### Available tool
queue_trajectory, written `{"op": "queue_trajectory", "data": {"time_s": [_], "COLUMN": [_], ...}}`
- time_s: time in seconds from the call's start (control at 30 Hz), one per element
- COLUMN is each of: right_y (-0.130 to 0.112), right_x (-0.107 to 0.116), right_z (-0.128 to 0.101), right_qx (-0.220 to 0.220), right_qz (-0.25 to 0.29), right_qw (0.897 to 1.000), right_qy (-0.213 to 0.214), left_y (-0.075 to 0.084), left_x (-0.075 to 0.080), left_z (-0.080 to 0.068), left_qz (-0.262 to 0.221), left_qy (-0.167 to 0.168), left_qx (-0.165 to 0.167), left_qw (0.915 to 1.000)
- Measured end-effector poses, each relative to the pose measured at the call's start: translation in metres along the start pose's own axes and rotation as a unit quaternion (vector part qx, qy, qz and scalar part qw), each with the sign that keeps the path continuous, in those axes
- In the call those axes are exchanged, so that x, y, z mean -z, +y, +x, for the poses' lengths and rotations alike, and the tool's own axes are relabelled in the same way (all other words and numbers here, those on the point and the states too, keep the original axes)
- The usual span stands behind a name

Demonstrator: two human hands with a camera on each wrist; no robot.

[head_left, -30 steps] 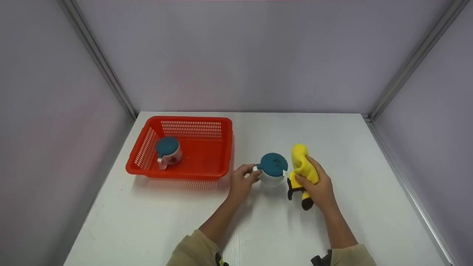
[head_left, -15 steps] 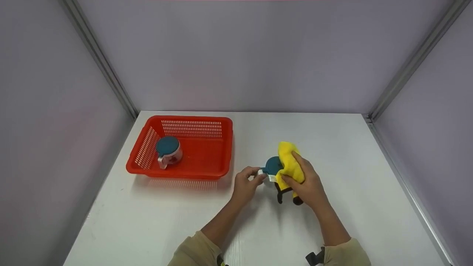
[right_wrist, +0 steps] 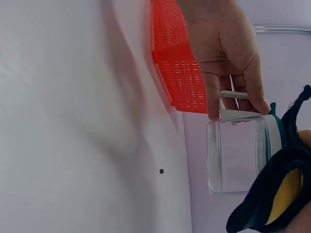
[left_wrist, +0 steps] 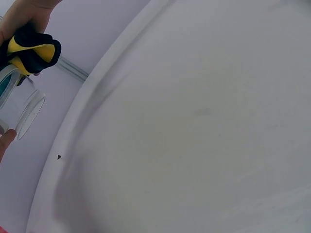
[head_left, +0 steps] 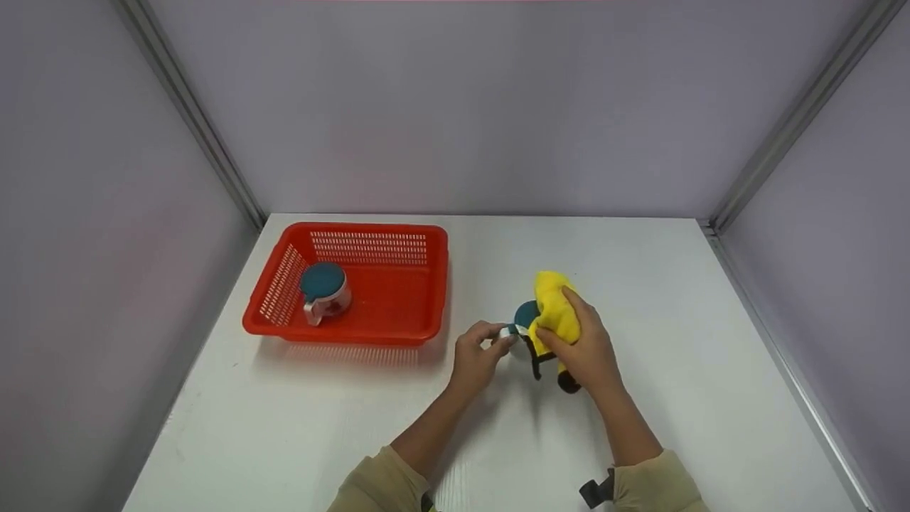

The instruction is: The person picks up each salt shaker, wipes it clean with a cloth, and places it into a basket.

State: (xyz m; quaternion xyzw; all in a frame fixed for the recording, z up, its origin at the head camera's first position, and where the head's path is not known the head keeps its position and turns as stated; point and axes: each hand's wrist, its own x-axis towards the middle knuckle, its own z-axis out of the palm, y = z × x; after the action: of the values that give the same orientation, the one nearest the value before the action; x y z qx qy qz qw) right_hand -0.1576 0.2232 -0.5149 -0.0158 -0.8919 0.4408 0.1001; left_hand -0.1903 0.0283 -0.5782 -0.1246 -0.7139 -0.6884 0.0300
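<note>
My left hand (head_left: 475, 358) grips the handle of a clear jar (right_wrist: 238, 155) with a teal lid (head_left: 526, 313). The jar is held above the table, its base apart from the surface in both wrist views. A yellow soft fabric piece (head_left: 557, 309) with dark trim is bunched in my right hand (head_left: 590, 348). It covers part of the lid in the head view, hiding much of the jar. In the left wrist view the dark-edged fabric (left_wrist: 41, 51) is against or very near the lid end; exact contact cannot be told.
A red plastic basket (head_left: 398, 334) with perforated walls stands at the left of the white table (head_left: 284, 427). Inside it, toward the left, sits another teal-lidded jar (head_left: 327, 291) with a handle. Grey-white walls (head_left: 469, 107) enclose the table at the back and sides.
My right hand has brought the yellow fabric leftward over the jar's lid. My left hand has shifted slightly right with the jar handle. The basket has stayed in place.
</note>
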Motion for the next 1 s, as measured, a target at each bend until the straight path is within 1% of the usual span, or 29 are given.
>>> {"op": "queue_trajectory", "data": {"time_s": [0.13,0.37,0.5,0.57,0.7,0.8,0.9,1.0], "right_y": [0.001,0.001,0.005,0.007,0.013,0.018,0.023,0.024], "right_x": [-0.003,-0.005,-0.005,-0.004,-0.003,-0.003,-0.006,-0.008], "right_z": [0.001,0.005,0.008,0.01,0.015,0.018,0.02,0.02], "right_qx": [-0.008,-0.013,-0.023,-0.032,-0.057,-0.083,-0.111,-0.141], "right_qz": [0.007,0.001,0.0,0.005,0.035,0.067,0.107,0.142], "right_qw": [1.0,0.998,0.997,0.997,0.994,0.991,0.985,0.977], "right_qy": [0.02,0.054,0.069,0.076,0.083,0.087,0.083,0.073], "left_y": [0.0,0.0,-0.001,0.0,-0.001,-0.002,-0.001,0.001], "left_x": [-0.001,-0.002,-0.001,-0.002,-0.001,0.001,0.001,0.001], "left_z": [0.0,-0.001,-0.002,-0.002,-0.001,0.0,0.001,0.003], "left_qz": [0.01,0.021,0.023,0.02,-0.002,-0.026,-0.049,-0.066], "left_qy": [0.006,0.008,0.007,0.004,-0.005,-0.012,-0.013,-0.011], "left_qx": [-0.01,-0.013,-0.008,0.003,0.013,0.021,0.04,0.047], "left_qw": [0.9999,0.9997,0.9997,0.9998,0.9999,0.9994,0.9979,0.9967]}}
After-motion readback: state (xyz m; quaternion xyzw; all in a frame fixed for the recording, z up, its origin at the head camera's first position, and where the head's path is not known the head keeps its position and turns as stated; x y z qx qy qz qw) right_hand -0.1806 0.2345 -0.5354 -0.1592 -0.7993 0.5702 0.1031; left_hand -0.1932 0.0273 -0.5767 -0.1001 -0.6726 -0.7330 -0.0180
